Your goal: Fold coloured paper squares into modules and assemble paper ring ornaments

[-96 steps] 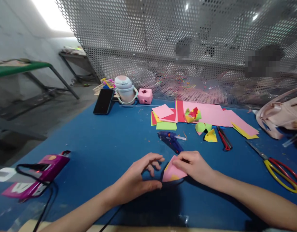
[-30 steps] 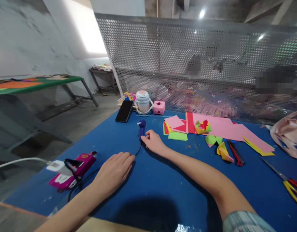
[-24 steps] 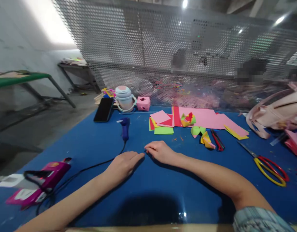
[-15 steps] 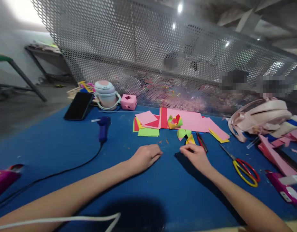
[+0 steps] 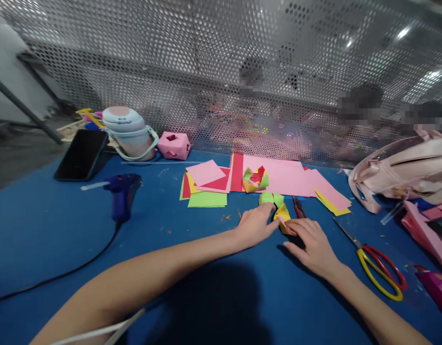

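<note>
A small yellow and pink folded paper piece [image 5: 282, 218] stands on the blue table between my two hands. My left hand [image 5: 255, 225] reaches in from its left, thumb tip at the piece and index finger stretched beside a green folded paper piece [image 5: 270, 199]. The fingers of my right hand [image 5: 312, 247] touch the yellow piece's right side, with the thumb held apart below. Just behind lies a green, yellow and red folded paper piece [image 5: 255, 179]. Neither hand is closed around anything that I can see.
Coloured paper sheets [image 5: 208, 199] and larger pink sheets [image 5: 283, 177] lie behind. Scissors [image 5: 379, 270] and dark-red-handled pliers [image 5: 299, 208] are on the right. A blue glue gun [image 5: 122, 196] with a cord, a phone [image 5: 80, 154], a lidded container [image 5: 129, 132] and a pink paper cube [image 5: 174, 145] stand left.
Both hands have come together at the yellow folded piece; my left hand moved right and its fingers opened out. My right thumb parted from its fingers. The camera view has shifted.
</note>
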A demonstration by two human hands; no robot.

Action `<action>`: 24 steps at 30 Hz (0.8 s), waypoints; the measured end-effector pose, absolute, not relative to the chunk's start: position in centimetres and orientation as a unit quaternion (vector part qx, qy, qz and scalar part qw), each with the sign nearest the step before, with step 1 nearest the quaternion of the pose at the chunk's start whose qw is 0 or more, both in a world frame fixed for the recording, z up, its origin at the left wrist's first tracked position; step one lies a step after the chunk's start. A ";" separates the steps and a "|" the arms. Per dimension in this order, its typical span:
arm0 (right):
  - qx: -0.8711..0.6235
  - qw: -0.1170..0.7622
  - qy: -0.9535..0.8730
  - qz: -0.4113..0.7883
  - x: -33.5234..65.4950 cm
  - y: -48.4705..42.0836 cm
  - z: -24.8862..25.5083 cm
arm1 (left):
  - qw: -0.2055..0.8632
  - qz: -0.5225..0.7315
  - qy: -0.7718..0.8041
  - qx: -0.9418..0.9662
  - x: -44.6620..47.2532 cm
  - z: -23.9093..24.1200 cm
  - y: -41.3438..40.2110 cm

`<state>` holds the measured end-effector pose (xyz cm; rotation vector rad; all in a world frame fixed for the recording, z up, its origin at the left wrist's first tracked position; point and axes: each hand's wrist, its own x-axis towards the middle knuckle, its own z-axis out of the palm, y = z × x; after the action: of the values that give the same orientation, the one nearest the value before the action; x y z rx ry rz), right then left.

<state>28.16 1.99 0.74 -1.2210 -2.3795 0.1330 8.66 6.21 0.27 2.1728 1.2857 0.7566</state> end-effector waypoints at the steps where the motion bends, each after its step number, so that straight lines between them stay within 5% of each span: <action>1: -0.433 0.225 -0.872 0.028 28.0 1.9 0.4 | 0.242 0.273 0.473 0.802 8.8 0.2 6.3; 7: -0.426 0.310 -0.844 0.101 27.6 1.1 0.8 | 0.234 0.290 0.458 0.807 8.0 -0.2 6.8; 15: -0.474 0.441 -0.431 0.628 26.1 -1.3 3.0 | 0.274 0.385 0.454 0.755 3.0 0.4 3.5; 24: -0.330 0.368 -0.139 0.858 23.8 -1.7 1.3 | 0.241 0.471 0.359 0.769 1.8 -1.0 1.3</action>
<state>23.81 -1.72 1.32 -0.8478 -0.3562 2.2049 1.76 1.25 -1.00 2.1044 0.9831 1.2875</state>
